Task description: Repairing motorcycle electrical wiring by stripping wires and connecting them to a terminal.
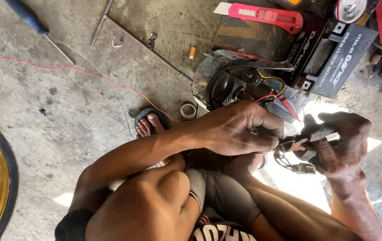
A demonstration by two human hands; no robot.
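Wire bundle (pixel 289 149) sits mid-air between both hands, over the lap. Left hand (pixel 240 129) is fisted tight on it; right hand (pixel 340 145) pinches its taped end, connector (pixel 304 168) dangling below. Risk: a hard pull could snap thin leads running to the headlamp shell (pixel 226 82). Battery (pixel 329 58) and cutter (pixel 267 15) lie just beyond.

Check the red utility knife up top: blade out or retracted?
Out. A short pale blade tip projects from the left end of the red utility knife, which lies flat on a dark board, away from both hands.
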